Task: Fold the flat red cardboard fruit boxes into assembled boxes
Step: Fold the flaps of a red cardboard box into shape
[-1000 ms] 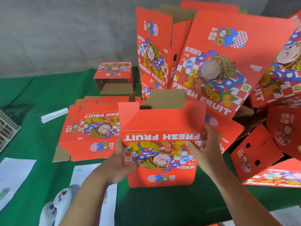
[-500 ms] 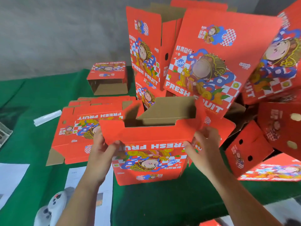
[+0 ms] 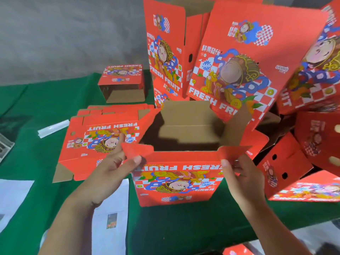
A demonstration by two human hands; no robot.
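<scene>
A red "FRESH FRUIT" box (image 3: 176, 183) stands upright on the green table, squared out with its top open and its brown inside showing. My left hand (image 3: 112, 170) pinches the near flap's left corner between thumb and fingers. At the near flap's right corner, my right hand (image 3: 241, 173) pinches the cardboard the same way. The side flaps splay outward. Just left of the box lies a stack of flat red boxes (image 3: 99, 138).
Assembled red boxes (image 3: 237, 57) pile up behind and to the right. A small open box (image 3: 122, 83) sits at the back left. White paper sheets (image 3: 110, 214) lie on the green cloth (image 3: 184, 227) near my left arm. A white strip (image 3: 53, 128) lies at left.
The box went from nearly flat to squared open, with its inside now showing. Both hands moved from its sides up to the corners of the near top flap.
</scene>
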